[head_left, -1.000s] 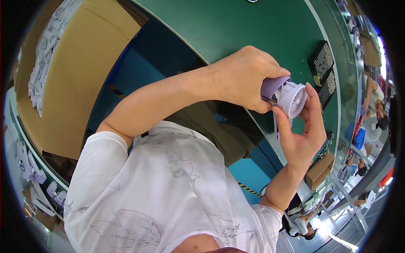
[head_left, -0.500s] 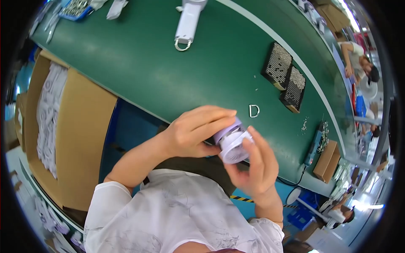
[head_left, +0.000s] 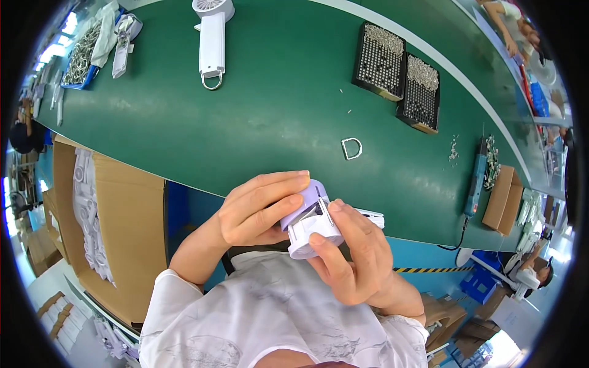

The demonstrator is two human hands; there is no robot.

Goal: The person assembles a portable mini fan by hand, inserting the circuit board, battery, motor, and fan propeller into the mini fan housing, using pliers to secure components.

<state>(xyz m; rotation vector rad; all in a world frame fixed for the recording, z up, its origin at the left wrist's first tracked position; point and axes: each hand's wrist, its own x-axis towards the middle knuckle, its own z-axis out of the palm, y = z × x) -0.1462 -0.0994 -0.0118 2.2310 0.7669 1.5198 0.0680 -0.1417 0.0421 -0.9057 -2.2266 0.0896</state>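
Close to the table's near edge, both hands are on a small handheld fan in purple and white plastic. My left hand is closed round its pale purple shell. My right hand grips the white round fan part between thumb and fingers. A dark gap shows between shell and white part. Past my right fingers sticks out a slim white piece, partly hidden. A metal D-ring lies on the green table just beyond my hands.
A white handheld fan with a ring lies farther off, another fan to its left by a blue tray of metal rings. Two black screw trays, an electric screwdriver and a small carton are right. A large carton stands left.
The view has swung, so the table things appear shifted. My hands have turned the fan, and the gap between purple shell and white part now shows more plainly.
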